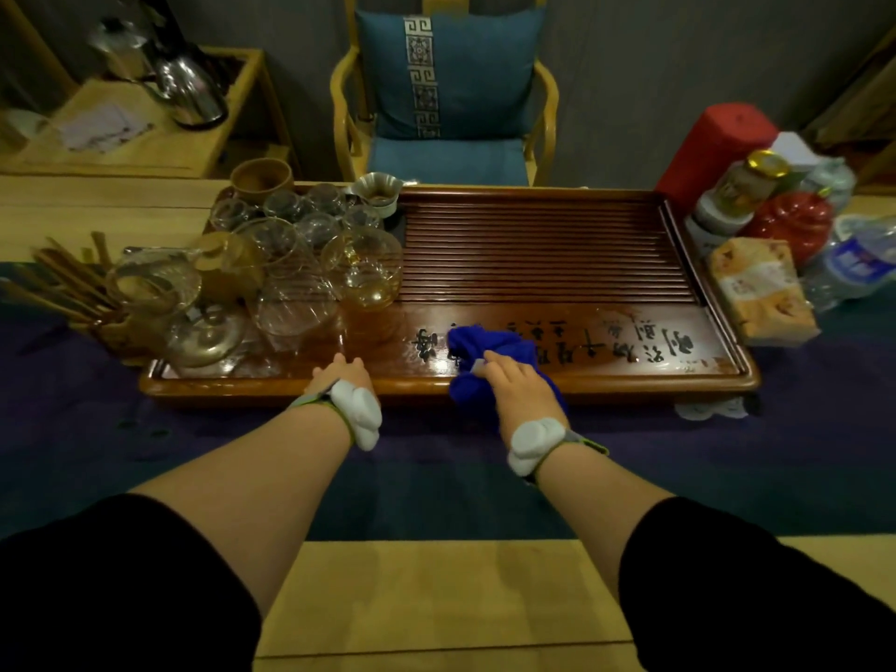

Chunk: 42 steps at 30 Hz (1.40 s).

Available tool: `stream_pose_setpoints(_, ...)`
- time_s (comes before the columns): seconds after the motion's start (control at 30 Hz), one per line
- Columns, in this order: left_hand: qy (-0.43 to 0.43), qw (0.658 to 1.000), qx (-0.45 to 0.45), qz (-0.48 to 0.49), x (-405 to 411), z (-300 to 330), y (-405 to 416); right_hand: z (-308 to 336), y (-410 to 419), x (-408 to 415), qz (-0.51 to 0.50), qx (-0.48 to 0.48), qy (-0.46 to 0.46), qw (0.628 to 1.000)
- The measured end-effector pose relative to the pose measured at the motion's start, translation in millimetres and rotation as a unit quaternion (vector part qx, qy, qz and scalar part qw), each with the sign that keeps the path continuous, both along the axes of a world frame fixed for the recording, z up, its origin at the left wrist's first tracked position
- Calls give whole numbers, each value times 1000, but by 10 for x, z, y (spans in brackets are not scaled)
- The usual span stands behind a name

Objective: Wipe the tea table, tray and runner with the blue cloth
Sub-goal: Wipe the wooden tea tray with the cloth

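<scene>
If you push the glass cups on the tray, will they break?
Probably, if pushed hard. The glass cups look thin and stand packed tightly together on the tray, so one would likely knock its neighbours. The tray's surface looks glossy, perhaps wet, so they may slide easily.

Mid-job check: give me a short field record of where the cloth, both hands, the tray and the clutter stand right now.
cloth: blue cloth bunched on the tea tray's smooth front strip, draped over its near edge
right hand: right hand presses on the cloth
left hand: left hand rests on the tray's near rim, holding nothing
tray left: crowded with glass teaware
tray right: slatted area bare
runner: dark runner under the tray
right of tray: tissue pack, jars and bottles
</scene>
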<state>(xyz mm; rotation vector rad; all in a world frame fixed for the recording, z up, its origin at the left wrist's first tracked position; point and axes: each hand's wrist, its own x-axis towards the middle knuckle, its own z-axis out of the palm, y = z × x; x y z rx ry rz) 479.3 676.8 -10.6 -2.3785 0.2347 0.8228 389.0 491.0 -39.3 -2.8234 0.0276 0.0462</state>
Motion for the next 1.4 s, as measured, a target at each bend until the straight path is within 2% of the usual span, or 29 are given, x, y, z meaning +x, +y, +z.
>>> stream_pose_setpoints(0.2,18,995,-62,76,85,-118,34,14,-344,-200,-117,-31,-4,993)
stream_pose_setpoints(0.3,19,989,-96,108,126,-217,69,-41,17,-46,-90,-51,1,995)
stream_pose_setpoints(0.4,21,988,-105,110,157,-239,100,-134,404,92,-50,-6,14,999)
stream_pose_setpoints(0.57,8,995,-72,66,131,-257,118,-152,213,53,-1,-9,19,1000)
stream_pose_setpoints(0.67,14,994,-89,60,129,-263,138,-116,-169,-124,-71,-22,9,997)
stream_pose_setpoints(0.8,11,992,-96,77,134,-235,97,-29,-303,-189,-120,-47,72,989)
stream_pose_setpoints(0.9,10,988,-118,103,136,-296,111,-22,80,-117,-101,-64,70,990)
stream_pose_setpoints(1.0,-2,987,-125,102,130,-314,103,-55,435,-2,-66,-34,77,994)
stream_pose_setpoints(1.13,2,985,-133,111,157,-304,96,-39,305,62,-33,-23,102,994)
stream_pose_setpoints(1.3,1,979,-160,126,187,-391,129,51,-337,-209,-125,-55,121,983)
stream_pose_setpoints(1.4,2,977,-165,138,224,-486,153,129,-340,-207,-147,-48,147,977)
